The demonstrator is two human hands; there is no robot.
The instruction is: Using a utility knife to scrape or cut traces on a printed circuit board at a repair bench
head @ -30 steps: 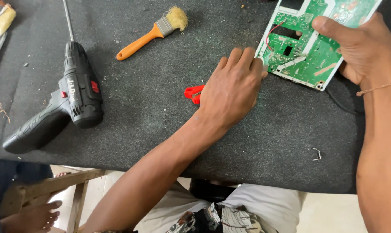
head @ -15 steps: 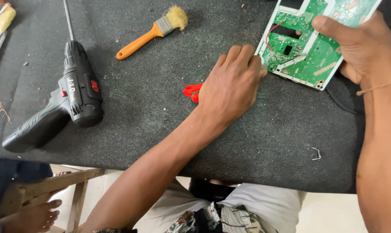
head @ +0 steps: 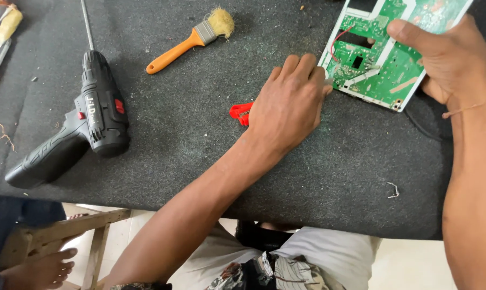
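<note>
My left hand (head: pixel 288 104) lies palm down on the dark felt table top (head: pixel 334 177), closed over a red-handled tool (head: pixel 238 111). Only the red handle ends show, at the wrist side. The fingertips reach the near left edge of a green circuit board (head: pixel 371 64). My right hand (head: pixel 447 59) grips that board by its right side, thumb on top, holding it tilted at the table's far right. The tool's working end is hidden under my fingers.
A black cordless drill (head: pixel 92 118) lies at the left, a thin metal rod (head: pixel 85 24) beyond it. An orange-handled brush (head: pixel 189 40) lies at the far middle. A bent wire scrap (head: pixel 394 189) sits near the front edge. Another person's foot (head: pixel 39 268) and a wooden frame (head: pixel 66 228) show below left.
</note>
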